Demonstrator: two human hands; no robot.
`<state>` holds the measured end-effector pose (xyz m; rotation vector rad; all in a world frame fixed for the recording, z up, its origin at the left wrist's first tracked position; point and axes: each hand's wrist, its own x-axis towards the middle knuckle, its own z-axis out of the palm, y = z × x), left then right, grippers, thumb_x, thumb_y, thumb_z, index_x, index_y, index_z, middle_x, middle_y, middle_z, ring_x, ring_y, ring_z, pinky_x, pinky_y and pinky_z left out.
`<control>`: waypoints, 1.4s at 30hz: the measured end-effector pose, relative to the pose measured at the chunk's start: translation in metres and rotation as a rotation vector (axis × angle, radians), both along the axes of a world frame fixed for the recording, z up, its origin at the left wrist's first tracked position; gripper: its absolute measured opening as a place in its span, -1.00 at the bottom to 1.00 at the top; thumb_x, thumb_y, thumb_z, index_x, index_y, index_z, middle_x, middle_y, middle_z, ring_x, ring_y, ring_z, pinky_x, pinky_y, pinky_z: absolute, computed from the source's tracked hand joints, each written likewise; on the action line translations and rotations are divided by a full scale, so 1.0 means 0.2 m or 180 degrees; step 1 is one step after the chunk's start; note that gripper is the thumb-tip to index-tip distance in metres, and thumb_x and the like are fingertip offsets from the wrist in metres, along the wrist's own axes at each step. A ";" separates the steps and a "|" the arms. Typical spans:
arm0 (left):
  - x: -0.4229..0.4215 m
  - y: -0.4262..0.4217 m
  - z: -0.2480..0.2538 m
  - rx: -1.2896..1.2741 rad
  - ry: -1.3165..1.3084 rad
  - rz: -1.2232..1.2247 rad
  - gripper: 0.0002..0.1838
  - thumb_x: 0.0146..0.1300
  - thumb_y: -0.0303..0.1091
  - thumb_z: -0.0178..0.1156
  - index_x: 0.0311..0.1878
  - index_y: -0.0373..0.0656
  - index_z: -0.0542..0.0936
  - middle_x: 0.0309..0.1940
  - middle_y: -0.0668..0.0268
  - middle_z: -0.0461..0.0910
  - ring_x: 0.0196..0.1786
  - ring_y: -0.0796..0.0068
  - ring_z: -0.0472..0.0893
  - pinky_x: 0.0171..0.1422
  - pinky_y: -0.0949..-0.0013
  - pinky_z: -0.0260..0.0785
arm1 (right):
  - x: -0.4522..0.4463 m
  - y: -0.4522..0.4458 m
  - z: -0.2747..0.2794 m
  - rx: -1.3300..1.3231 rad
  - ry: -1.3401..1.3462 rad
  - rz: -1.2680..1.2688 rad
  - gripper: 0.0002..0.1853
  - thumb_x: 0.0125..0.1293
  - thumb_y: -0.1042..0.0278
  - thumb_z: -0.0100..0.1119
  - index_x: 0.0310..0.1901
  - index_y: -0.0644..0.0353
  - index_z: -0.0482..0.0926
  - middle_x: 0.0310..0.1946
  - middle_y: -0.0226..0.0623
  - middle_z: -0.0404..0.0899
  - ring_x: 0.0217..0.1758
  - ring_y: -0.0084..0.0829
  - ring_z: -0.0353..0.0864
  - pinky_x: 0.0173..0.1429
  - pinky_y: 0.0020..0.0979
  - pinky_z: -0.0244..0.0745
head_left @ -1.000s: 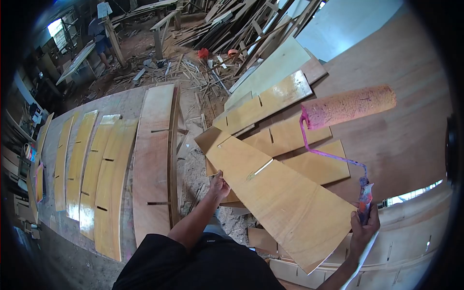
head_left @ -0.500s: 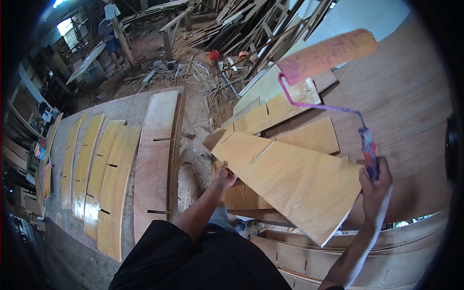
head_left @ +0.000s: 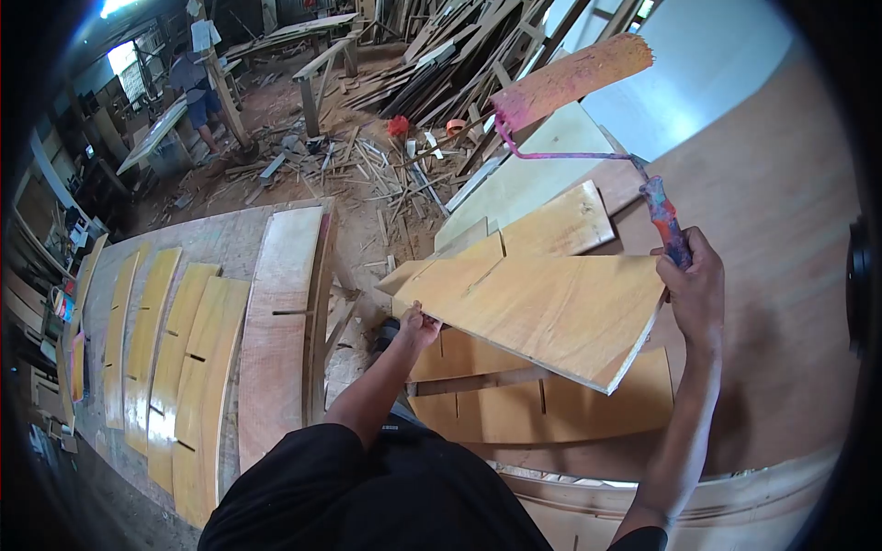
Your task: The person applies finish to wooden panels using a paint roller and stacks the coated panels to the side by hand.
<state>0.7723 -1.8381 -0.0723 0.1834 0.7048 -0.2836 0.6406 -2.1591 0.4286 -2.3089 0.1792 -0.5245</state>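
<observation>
A slotted wooden panel (head_left: 542, 308), wide on the right and narrower on the left, is held up between both hands. My left hand (head_left: 420, 326) is closed on its near left edge. My right hand (head_left: 694, 280) wraps round the handle of a paint roller (head_left: 574, 83) and also touches the panel's right end. The roller's orange and pink sleeve points up and away, above the panel. Below the held panel, other yellowish slotted boards (head_left: 588, 404) lie on a large brown sheet (head_left: 772, 275).
On the left, a worktable (head_left: 216, 234) bears several glossy yellow slotted boards (head_left: 197, 367) and a paler plank (head_left: 280, 321). Scrap wood (head_left: 367, 174) litters the floor, with stacked timber (head_left: 450, 55) behind. A person (head_left: 195, 92) stands at the far left.
The held panel has swung and tilted, its near right corner rising, uncovering more of the boards beneath. The roller has moved left and up with my right hand. The view has shifted.
</observation>
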 end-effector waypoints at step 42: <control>2.32 -1.08 -1.24 -0.0785 0.1589 -0.0853 -0.56 0.69 0.06 -0.10 -0.15 0.00 0.63 -0.36 0.31 0.67 -0.41 0.29 0.63 -0.12 0.04 0.72 | 1.42 0.50 -0.64 -0.0445 0.0883 -0.2248 -0.79 0.27 0.45 0.38 -0.30 0.15 0.46 -0.58 -0.48 0.42 -0.62 -0.67 0.38 -0.52 -0.49 0.31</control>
